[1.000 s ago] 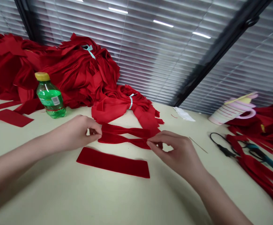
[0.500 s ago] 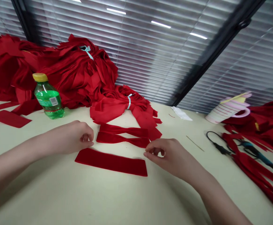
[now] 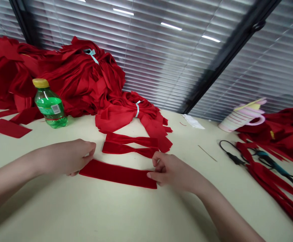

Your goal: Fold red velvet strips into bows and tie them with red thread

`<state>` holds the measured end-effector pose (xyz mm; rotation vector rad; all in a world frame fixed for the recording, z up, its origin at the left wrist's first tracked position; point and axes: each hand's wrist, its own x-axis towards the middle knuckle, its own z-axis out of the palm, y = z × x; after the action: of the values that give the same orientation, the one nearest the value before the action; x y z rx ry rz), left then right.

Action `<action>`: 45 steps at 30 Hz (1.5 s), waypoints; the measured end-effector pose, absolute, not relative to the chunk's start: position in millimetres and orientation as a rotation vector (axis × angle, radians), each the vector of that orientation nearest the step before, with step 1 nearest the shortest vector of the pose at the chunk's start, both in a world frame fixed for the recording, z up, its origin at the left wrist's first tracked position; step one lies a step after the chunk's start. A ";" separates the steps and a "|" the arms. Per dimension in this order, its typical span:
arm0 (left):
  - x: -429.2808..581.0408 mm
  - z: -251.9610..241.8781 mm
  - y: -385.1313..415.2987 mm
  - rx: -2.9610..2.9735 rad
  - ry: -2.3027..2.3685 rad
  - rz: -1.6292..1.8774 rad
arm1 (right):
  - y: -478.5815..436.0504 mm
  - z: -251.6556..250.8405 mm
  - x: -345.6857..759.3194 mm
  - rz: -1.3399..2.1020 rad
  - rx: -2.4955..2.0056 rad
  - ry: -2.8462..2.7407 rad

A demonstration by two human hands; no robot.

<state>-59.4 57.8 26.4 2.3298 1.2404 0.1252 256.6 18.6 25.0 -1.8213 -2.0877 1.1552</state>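
Flat rectangular dark-red cloth strip point(image 3: 116, 173) on pale cream tabletop point(image 3: 111, 215), in front of two pinched-middle red cloth bands point(image 3: 131, 144). Left hand point(image 3: 68, 156) hides its left end; grip unclear, can't tell. Right hand point(image 3: 173, 171) at its right end, thumb and forefinger apart. Heaped red cloth point(image 3: 289, 129) cut off at right edge.

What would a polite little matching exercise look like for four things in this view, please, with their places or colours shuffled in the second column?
Column one:
1. left hand
2. right hand
3. bottle
4. mug

Column two:
A. striped, on the right side of the view
B. at the right end of the flat red strip
C. green, on the left side of the view
D. at the strip's left end

Right pairs: 1-D, 2-B, 3-C, 4-A
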 end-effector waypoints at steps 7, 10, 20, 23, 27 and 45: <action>-51.7 30.2 59.5 1.968 1.426 -0.127 | 25.5 20.7 262.5 1.296 -1.782 -2.065; -48.3 28.9 61.6 1.999 1.407 -0.090 | 27.4 23.2 264.8 1.212 -1.847 -2.075; -29.4 18.7 64.1 2.232 1.240 0.192 | 42.6 26.3 291.3 0.965 -2.047 -2.071; -30.2 13.3 64.8 2.261 1.223 0.208 | 42.9 26.4 291.0 0.975 -2.056 -2.064; -30.7 11.4 65.3 2.252 1.218 0.214 | 43.5 24.4 287.8 0.938 -2.032 -2.038; -33.7 17.2 68.7 2.497 1.379 0.239 | 48.1 31.1 300.5 0.821 -2.042 -2.054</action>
<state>-33.7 68.7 17.2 2.4972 1.3794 0.2394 300.5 48.1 31.1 -2.0423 -2.0539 0.8205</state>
